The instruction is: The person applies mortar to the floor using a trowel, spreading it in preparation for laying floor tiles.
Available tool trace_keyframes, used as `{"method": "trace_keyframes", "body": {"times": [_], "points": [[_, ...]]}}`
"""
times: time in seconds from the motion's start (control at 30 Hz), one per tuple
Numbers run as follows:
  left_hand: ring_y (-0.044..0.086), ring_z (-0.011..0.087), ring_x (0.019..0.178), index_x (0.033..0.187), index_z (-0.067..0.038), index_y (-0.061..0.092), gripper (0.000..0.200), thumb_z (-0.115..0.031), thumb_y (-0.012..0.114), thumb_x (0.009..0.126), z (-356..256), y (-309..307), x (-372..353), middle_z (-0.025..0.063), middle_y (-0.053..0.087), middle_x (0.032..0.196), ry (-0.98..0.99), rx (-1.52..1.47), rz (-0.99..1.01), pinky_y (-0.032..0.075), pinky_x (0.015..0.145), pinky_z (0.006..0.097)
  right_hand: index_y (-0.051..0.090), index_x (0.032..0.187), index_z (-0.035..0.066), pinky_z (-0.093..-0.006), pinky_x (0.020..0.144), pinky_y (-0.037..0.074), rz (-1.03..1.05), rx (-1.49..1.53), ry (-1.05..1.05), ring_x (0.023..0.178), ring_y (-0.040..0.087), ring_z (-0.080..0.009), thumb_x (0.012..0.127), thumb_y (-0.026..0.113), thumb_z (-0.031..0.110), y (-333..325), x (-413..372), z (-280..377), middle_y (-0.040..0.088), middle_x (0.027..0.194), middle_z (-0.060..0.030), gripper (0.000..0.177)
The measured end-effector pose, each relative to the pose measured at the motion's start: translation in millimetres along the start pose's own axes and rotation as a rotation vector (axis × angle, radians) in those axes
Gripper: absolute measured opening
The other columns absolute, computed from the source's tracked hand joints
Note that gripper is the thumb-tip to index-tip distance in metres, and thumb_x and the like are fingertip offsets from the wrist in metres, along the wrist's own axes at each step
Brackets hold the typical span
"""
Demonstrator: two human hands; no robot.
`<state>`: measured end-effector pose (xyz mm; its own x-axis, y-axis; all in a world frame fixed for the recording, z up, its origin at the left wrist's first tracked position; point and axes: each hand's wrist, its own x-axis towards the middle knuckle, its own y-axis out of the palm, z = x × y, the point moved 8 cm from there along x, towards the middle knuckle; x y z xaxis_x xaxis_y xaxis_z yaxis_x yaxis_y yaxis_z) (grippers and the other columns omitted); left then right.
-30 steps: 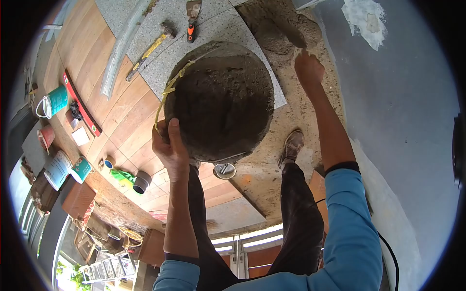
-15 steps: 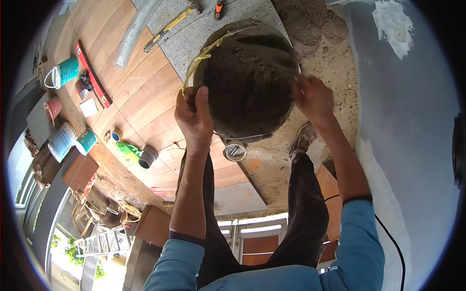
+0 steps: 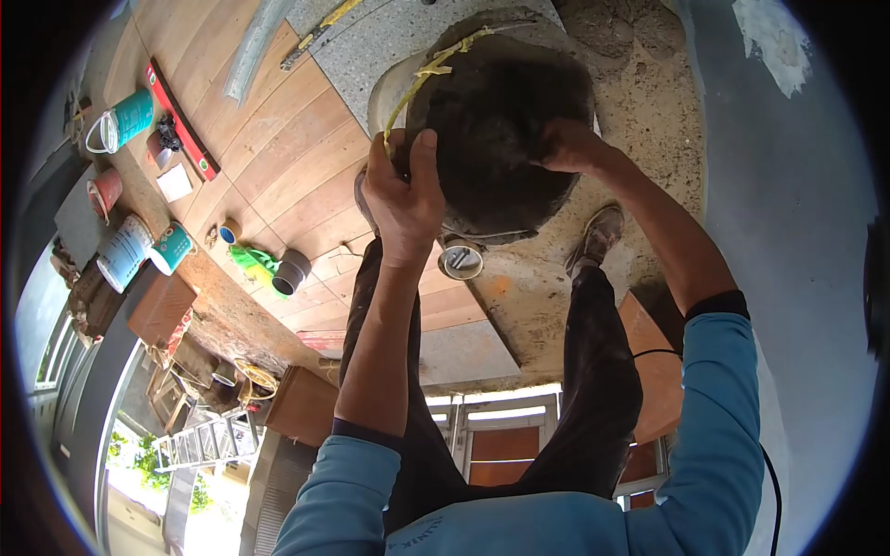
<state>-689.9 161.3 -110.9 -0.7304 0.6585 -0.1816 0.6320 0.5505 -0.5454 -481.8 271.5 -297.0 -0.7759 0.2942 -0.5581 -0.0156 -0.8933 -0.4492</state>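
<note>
A round, dark bucket (image 3: 579, 190) is in front of me, filled with dark, damp-looking mix (image 3: 482, 157). A frayed yellow strip (image 3: 431, 69) runs along its left rim. My left hand (image 3: 403, 199) is closed on the near left rim, thumb on the inner side and fingers partly hidden. Over the right part of the mix is my right hand (image 3: 570, 148), its fingers curled. Blur and shadow hide their tips and whatever they hold.
A small round tin (image 3: 461, 259) sits close below the bucket. On the wood-look tiles (image 3: 297, 120) at left lie a red spirit level (image 3: 181, 120), a metal channel (image 3: 255, 51) and a teal pail (image 3: 125, 120). A grey wall (image 3: 797, 204) rises at right.
My right hand has moved inward from the right rim to over the mix. My left hand stays at the rim. The whole view has shifted slightly.
</note>
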Motion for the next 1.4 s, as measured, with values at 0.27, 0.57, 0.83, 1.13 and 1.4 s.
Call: {"method": "trace_keyframes", "body": {"times": [0.27, 0.57, 0.83, 1.13, 1.4], "points": [[0.043, 0.006, 0.054, 0.09, 0.002, 0.059, 0.019, -0.016, 0.066, 0.095, -7, 2, -3, -0.0015, 0.052, 0.062, -0.041, -0.091, -0.003, 0.034, 0.049, 0.0241, 0.072, 0.097, 0.004, -0.0368, 0.07, 0.055, 0.326, 0.423, 0.222, 0.071, 0.065, -0.0202, 0.086, 0.075, 0.03, 31, -25, -8, 0.07, 0.081, -0.0107, 0.028], [0.045, 0.0061, 0.064, 0.094, 0.003, 0.061, 0.02, -0.016, 0.066, 0.097, -14, 3, 4, -0.0002, 0.056, 0.073, 0.017, -0.083, -0.033, 0.035, 0.056, 0.0227, 0.07, 0.081, -0.001, -0.0279, 0.05, 0.045, -0.009, 0.604, 0.302, 0.052, 0.054, -0.0087, 0.09, 0.072, 0.024, -59, -111, -22, 0.056, 0.058, -0.0018, 0.027], [0.04, 0.0042, 0.063, 0.095, 0.002, 0.058, 0.023, -0.019, 0.065, 0.098, -12, 8, 2, -0.0027, 0.051, 0.073, -0.055, -0.078, -0.024, 0.032, 0.055, 0.0209, 0.074, 0.094, 0.001, -0.0291, 0.053, 0.048, -0.528, 0.517, 0.59, 0.054, 0.056, -0.0112, 0.09, 0.069, 0.027, -150, -185, -96, 0.06, 0.062, -0.004, 0.027], [0.042, 0.005, 0.065, 0.095, 0.002, 0.058, 0.025, -0.021, 0.065, 0.098, -10, 6, 2, -0.0019, 0.053, 0.077, -0.048, -0.054, -0.022, 0.033, 0.057, 0.0214, 0.066, 0.095, 0.004, -0.0473, 0.075, 0.057, -0.767, -0.567, 0.814, 0.083, 0.071, -0.0366, 0.092, 0.052, 0.025, -164, -110, -189, 0.071, 0.093, -0.0187, 0.025], [0.042, 0.0047, 0.063, 0.093, 0.0, 0.061, 0.017, -0.016, 0.064, 0.097, -15, 6, 2, -0.0037, 0.052, 0.072, -0.015, -0.084, -0.02, 0.033, 0.055, 0.0218, 0.067, 0.098, 0.012, -0.0462, 0.062, 0.056, -0.946, -0.63, 0.573, 0.071, 0.068, -0.0308, 0.091, 0.062, 0.026, -169, -195, -60, 0.068, 0.081, -0.0095, 0.017]]}}
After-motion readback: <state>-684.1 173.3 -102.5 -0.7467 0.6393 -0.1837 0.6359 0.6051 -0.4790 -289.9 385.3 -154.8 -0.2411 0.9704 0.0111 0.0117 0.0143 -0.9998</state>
